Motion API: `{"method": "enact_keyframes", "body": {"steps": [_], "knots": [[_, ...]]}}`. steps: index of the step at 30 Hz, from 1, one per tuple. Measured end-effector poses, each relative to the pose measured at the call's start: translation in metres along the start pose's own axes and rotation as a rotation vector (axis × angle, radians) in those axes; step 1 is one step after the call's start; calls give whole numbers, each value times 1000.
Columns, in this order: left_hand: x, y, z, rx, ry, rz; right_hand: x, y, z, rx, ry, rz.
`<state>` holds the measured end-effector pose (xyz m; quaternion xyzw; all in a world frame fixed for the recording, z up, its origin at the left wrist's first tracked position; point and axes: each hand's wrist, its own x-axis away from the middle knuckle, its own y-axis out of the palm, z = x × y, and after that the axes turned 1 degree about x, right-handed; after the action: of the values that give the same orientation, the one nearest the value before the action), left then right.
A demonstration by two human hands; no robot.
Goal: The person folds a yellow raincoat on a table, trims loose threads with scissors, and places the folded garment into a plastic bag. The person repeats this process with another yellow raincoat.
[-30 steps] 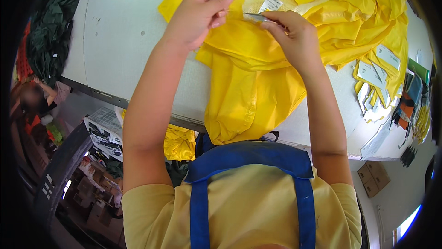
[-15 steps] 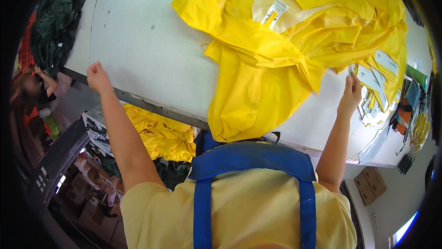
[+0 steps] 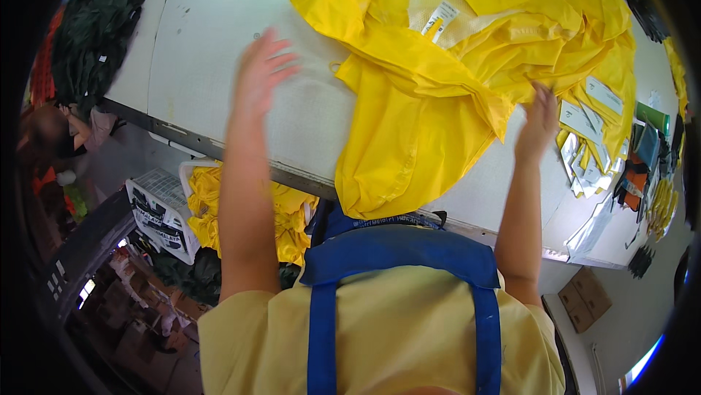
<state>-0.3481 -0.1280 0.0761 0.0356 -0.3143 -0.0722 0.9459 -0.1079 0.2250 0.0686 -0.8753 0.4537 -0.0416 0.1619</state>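
Note:
A yellow garment (image 3: 409,132) with a white mesh lining (image 3: 475,26) and a white label (image 3: 440,19) lies crumpled across the worktable, one part hanging over the near edge. My left hand (image 3: 264,77), blurred, hovers over the table left of the garment, its fingers spread and nothing visible in them. At the garment's right lower edge is my right hand (image 3: 539,121), fingers pointing away from me. Motion smears those fingertips, so I cannot make out anything in them or whether they touch the cloth. White tags (image 3: 580,121) lie just right of this hand.
The pale worktable (image 3: 212,52) has a dark front edge. Dark green cloth (image 3: 102,44) is heaped at far left, near another person (image 3: 58,132). Below the edge stand a white crate (image 3: 157,212) and yellow cloth (image 3: 208,201). Pouches and tools (image 3: 642,169) sit at right.
My left hand has come from the table's left edge toward the garment, opening from a fist. My right hand has shifted slightly left; the slim metal tool in it no longer shows.

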Motion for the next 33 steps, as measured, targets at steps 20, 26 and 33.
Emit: {"method": "enact_keyframes", "body": {"steps": [20, 26, 33], "knots": [[21, 101, -9, 673, 11, -481, 5, 128, -93, 147, -89, -558], [14, 77, -19, 428, 87, -336, 19, 94, -73, 161, -164, -451], [73, 8, -95, -339, -336, -409, 131, -37, 42, 186, 349, -140]]}}
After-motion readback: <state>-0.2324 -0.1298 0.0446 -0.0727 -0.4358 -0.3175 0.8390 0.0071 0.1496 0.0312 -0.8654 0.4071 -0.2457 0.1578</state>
